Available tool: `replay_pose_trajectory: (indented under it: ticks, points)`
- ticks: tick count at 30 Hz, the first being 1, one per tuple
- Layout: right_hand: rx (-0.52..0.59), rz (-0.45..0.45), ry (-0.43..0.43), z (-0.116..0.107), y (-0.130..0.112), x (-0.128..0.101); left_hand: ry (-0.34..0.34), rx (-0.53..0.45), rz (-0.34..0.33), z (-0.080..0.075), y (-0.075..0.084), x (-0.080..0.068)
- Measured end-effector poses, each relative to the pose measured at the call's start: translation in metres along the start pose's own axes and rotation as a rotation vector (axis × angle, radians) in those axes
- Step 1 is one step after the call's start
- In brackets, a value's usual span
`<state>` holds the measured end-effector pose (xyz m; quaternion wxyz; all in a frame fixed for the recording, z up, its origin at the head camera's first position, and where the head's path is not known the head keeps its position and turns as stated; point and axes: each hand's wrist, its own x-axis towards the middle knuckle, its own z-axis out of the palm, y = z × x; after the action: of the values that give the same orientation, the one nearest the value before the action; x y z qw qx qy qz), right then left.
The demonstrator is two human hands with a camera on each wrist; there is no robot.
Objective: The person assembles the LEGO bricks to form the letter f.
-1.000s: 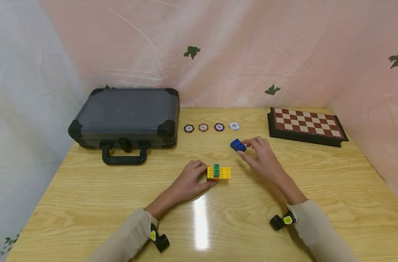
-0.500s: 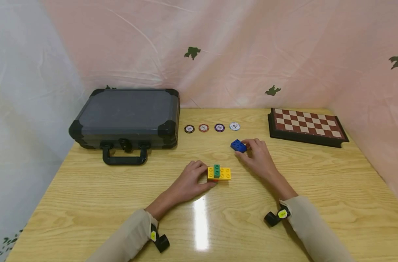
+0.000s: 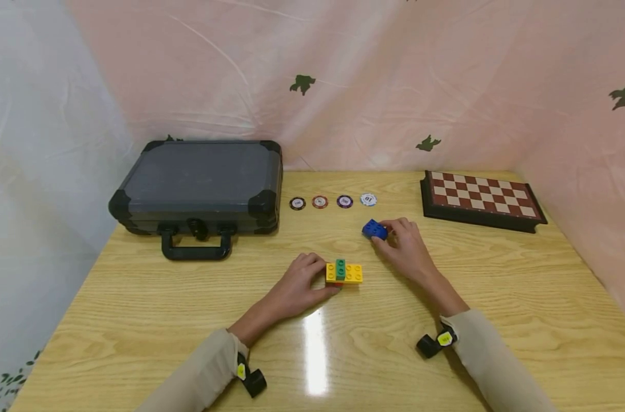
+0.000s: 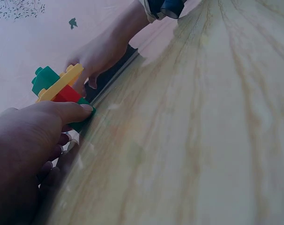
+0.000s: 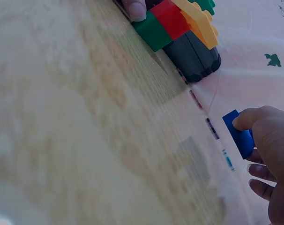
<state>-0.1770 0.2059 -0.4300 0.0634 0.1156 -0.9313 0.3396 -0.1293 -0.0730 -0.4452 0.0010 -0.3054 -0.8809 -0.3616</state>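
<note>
My left hand grips a small tower of toy building bricks at its lower part. From the bottom up it has a green brick, a red brick, a long yellow brick and a narrow green brick on top. The thumb lies against the lowest green brick at the table. Farther back and to the right, my right hand pinches a blue brick between thumb and fingers, studs up in the head view. The two holds are apart.
Poker chips lie in a row behind the blue brick. At the back left stands a closed dark case, its handle facing me. A checkered board box lies at the back right of the wooden table.
My right wrist and forearm have shifted left, then stayed nearly still. The blue brick has turned slightly in the fingers. My left hand and the brick tower have stayed in place.
</note>
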Motion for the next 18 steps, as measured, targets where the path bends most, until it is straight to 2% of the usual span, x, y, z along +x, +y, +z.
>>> replay_pose_trajectory:
  ticks: [6, 13, 18]
  points:
    - [0.015, -0.056, 0.028, -0.010, -0.009, -0.005, -0.001, -0.001, 0.003, 0.000, 0.000, 0.000]
    - [0.017, -0.239, 0.078, -0.019, -0.020, -0.015, 0.003, 0.008, 0.012, 0.000, -0.001, 0.000]
    - [0.022, -0.357, 0.077, -0.022, -0.029, -0.024, 0.005, 0.008, 0.009, 0.000, -0.001, 0.000]
